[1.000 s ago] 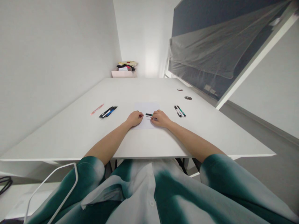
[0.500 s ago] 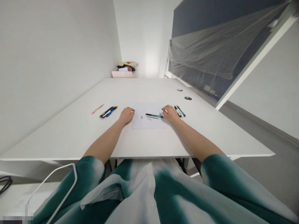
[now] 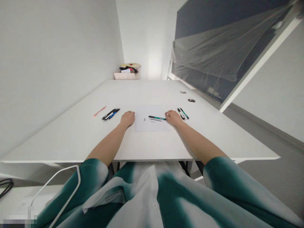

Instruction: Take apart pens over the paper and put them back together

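Observation:
My left hand [image 3: 127, 119] rests palm down on the white table [image 3: 71, 139], just left of a white paper sheet [image 3: 152, 126], its fingers curled and nothing visible in them. My right hand [image 3: 173, 118] lies at the sheet's right edge, close to the end of a green and black pen [image 3: 156, 117] lying on the paper. A small metal part [image 3: 144, 119] and a thin dark rod [image 3: 155, 120] also lie on the sheet. Two groups of pens sit on the table: one [image 3: 110, 114] left of my left hand, another [image 3: 182, 113] beyond my right hand.
A pink stick-like item [image 3: 99, 111] lies far left on the table. Two round grommets [image 3: 187, 96] sit at the right. Plastic-wrapped dark panel [image 3: 213, 47] leans at right; a pink box [image 3: 125, 76] with clutter stands beyond the table.
My hands have moved apart, left hand leftward and right hand rightward, uncovering the sheet. The small red-tipped thing at my left fingers earlier no longer shows; the pen now lies on the paper.

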Motion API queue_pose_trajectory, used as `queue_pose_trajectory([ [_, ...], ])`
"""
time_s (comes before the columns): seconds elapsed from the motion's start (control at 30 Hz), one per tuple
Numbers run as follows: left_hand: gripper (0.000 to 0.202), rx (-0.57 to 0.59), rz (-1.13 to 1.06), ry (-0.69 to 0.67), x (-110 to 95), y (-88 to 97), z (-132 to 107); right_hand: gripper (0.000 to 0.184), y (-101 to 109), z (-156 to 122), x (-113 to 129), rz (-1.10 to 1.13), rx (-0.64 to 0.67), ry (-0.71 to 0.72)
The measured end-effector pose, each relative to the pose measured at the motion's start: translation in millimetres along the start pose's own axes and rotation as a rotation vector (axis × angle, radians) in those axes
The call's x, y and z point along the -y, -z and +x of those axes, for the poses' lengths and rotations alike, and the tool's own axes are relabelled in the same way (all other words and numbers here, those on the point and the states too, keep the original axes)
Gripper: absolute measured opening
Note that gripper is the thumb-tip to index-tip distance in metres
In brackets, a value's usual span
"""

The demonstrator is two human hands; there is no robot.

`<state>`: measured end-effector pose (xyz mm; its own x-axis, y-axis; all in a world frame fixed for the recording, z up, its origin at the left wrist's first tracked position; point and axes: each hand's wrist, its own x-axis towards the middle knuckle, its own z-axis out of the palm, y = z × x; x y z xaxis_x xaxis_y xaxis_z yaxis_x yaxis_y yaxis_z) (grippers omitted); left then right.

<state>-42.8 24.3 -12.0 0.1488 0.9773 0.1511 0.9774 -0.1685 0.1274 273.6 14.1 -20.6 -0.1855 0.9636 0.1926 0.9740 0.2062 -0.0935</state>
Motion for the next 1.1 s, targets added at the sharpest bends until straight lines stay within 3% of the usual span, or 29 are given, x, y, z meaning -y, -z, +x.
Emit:
queue_pose_trajectory([
  [0.53, 0.043, -0.015, -0.058, 0.003, 2.8, -2.0, 1.6, 0.034, -2.0, -2.2, 1.0, 0.066, -0.084, -0.007],
  [1.1, 0.043, -0.006, -0.052, 0.003, 2.5, -1.5, 1.3, 0.034, -4.1, -1.6, 0.1, 0.066, -0.084, -0.013],
])
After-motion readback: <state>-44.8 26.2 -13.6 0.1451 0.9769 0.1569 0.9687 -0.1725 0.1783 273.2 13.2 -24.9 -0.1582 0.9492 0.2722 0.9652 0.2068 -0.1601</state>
